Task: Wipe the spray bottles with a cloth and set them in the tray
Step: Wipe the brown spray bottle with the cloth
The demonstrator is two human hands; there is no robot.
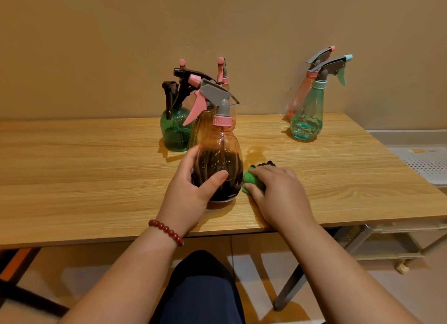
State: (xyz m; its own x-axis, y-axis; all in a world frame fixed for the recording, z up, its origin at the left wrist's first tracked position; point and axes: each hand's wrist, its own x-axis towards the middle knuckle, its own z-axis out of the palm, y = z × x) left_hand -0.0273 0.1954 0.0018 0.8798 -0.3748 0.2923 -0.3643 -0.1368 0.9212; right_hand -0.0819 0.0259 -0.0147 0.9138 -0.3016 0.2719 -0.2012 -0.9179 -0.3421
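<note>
Orange-tinted clear plastic spray bottle (217, 159), with a grey head, pink trigger and pink collar, stands upright near the front edge of the wooden surface (96, 178); its lower half looks dark. The left hand (191, 190) grips its belly, thumb across the front. The right hand (278, 193) curls round a crumpled green cloth (251, 178) just beside the bottle's base. Behind stands a green ribbed bottle (174, 130); a teal bottle (307, 115) and a pink bottle (298, 94) stand near the back right corner.
</note>
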